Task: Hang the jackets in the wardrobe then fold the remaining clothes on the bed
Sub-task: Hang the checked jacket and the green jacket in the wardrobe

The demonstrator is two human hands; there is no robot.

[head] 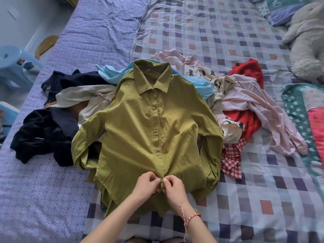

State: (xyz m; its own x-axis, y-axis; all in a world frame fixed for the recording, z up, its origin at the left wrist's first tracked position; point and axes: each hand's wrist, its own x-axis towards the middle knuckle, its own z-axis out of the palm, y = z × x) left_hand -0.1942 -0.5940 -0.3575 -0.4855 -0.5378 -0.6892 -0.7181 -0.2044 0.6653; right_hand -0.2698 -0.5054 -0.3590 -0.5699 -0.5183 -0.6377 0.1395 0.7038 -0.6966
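Note:
An olive-green collared shirt (140, 127) lies face up on the bed, collar away from me, spread over a heap of other clothes. Its upper buttons are fastened. My left hand (146, 184) and my right hand (173, 187) meet at the lower end of the button placket near the hem. Both pinch the fabric there with curled fingers. Behind and beside the shirt lie a light blue garment (112, 74), pink clothes (245, 97), a red knit (249, 70), a red checked piece (231, 160), beige cloth (84, 95) and dark clothes (45, 134).
The bed carries a checked sheet (263, 190) on the right and a blue patterned cover (43, 190) on the left. A white plush toy (305, 41) and a teal quilt (305, 120) lie at the right. A blue plastic stool (14, 67) stands left of the bed.

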